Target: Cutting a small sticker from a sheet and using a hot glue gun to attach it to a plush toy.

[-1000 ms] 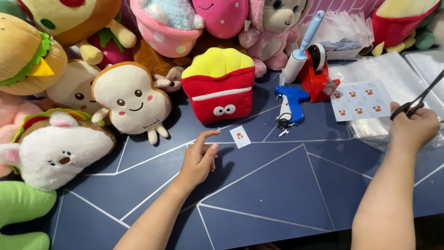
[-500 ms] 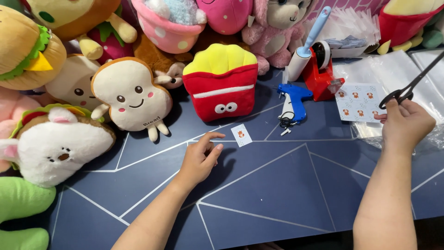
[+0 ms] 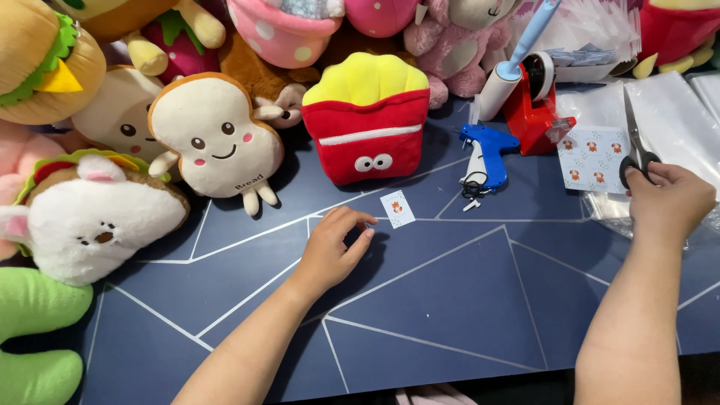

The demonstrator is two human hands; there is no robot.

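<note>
My left hand [image 3: 335,247] rests on the dark blue table [image 3: 450,300], fingers curled, fingertips just left of a small white tag [image 3: 397,208] with a brown animal print. My right hand [image 3: 670,199] is at the right edge, fingers through the handles of black scissors [image 3: 636,142] whose blades point away over a sheet of small printed stickers [image 3: 592,159]. A red and yellow fries plush [image 3: 367,120] stands just behind the tag.
A blue tagging gun [image 3: 484,154], a red tape dispenser [image 3: 536,105] and a lint roller [image 3: 510,67] lie behind. Clear plastic bags [image 3: 667,105] cover the right side. A toast plush [image 3: 214,135], a burger plush [image 3: 45,67] and several others crowd the left and back.
My left hand has curled its fingers and pulled slightly back from the tag. My right hand has turned the scissors from slanting up-right to pointing away over the sticker sheet.
</note>
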